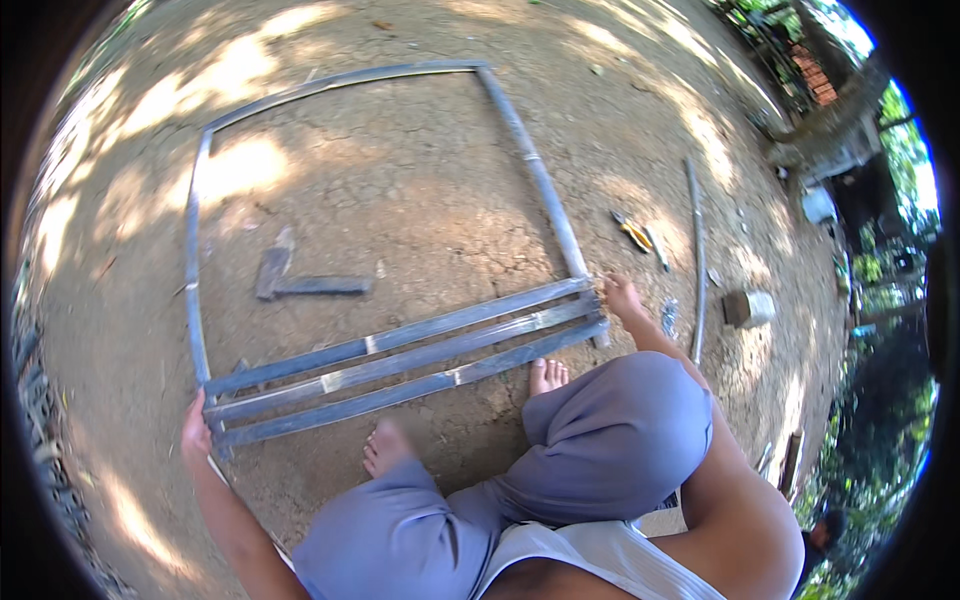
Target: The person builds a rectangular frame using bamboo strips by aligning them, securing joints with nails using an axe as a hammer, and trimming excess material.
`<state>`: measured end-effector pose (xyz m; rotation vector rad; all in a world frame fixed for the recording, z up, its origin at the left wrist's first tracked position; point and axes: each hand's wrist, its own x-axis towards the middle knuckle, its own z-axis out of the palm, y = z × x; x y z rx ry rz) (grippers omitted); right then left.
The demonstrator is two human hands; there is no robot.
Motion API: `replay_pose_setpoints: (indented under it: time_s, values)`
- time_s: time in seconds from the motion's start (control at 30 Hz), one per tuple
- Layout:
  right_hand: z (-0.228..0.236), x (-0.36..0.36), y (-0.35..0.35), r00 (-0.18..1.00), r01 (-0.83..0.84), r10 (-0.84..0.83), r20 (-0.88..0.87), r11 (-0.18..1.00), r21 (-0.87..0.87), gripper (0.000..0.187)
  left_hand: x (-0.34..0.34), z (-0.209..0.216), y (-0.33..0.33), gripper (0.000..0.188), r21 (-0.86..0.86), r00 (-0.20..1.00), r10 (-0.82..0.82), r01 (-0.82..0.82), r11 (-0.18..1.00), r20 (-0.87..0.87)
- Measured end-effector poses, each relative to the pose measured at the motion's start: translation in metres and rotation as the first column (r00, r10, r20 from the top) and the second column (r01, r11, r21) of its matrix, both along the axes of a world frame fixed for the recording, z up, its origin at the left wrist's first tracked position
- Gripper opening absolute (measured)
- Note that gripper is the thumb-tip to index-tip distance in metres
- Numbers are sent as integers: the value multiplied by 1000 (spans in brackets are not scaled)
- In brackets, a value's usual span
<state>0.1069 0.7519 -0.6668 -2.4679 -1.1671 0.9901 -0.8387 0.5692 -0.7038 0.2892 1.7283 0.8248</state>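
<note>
A large four-sided frame of split bamboo strips (540, 185) lies on the ground in front of me. Three bamboo slats (400, 362) run side by side across its near end. At the near left corner, my left hand (197, 430) is closed around the frame's edge. My right hand (622, 294) has its fingers curled against the slat ends at the near right corner; part of its grip is hidden. Inside the frame rests a hatchet-like tool (320, 285) with a dark handle. Beyond my right hand lie yellow-handled pliers (632, 232), beside another slim tool (657, 248).
A long loose strip (697, 260) lies to the right, with a squared block (748, 309) past it. A small clear plastic item (669, 316) sits near my right wrist. My bare feet (388, 448) are close to the slats. A tree trunk (835, 130) stands at far right.
</note>
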Motion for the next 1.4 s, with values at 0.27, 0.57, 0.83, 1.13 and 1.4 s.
replay_pose_setpoints:
  time_s: [0.27, 0.57, 0.83, 1.13, 1.4]
  values:
    - [-19, -2, -32, 974, 124, -111, -200, 991, 57, 32, 34, -17, 19, 80, -203, 754, -215, 111, 973, -620]
    - [-21, -18, -6, 964, 89, -75, -254, 995, 43, 27, 24, -9, 10, 71, -160, 608, -158, 50, 986, -778]
    - [-30, -6, -7, 993, -98, 104, -52, 990, 103, 28, 53, -21, 6, 53, -205, 541, -157, -30, 978, -827]
    - [-30, -46, 4, 996, -79, 80, 45, 997, -18, 50, 31, -12, -8, 69, -223, 496, -144, -103, 969, -856]
    - [15, -74, 25, 998, 12, -22, 52, 984, 177, 58, 58, 26, 15, 79, -213, 600, -104, -112, 971, -793]
